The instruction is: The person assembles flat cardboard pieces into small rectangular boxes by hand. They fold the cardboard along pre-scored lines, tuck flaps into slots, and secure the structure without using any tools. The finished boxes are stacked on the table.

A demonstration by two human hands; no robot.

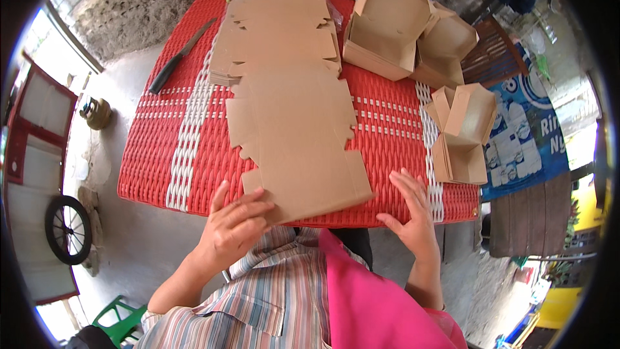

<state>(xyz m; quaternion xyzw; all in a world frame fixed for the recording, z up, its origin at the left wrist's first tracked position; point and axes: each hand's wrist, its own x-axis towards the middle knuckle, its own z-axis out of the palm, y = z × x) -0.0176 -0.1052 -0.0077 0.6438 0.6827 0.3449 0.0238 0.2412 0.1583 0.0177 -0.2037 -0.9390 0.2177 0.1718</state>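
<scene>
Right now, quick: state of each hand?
Left hand: on the near-left edge of the flat cardboard; grip can't be told.
Right hand: open, holding nothing.

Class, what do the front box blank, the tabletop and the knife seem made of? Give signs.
Front box blank: matt brown cardboard, judging by creases and cut notches.
Tabletop: probably plastic, woven red and white strips with slight sheen.
Knife: likely metal blade, thin and greyish; black handle, perhaps plastic.

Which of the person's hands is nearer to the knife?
Left. The left hand is on the near side of the knife, slightly to its right; the right hand is much farther right, past the cardboard's edge.
</scene>
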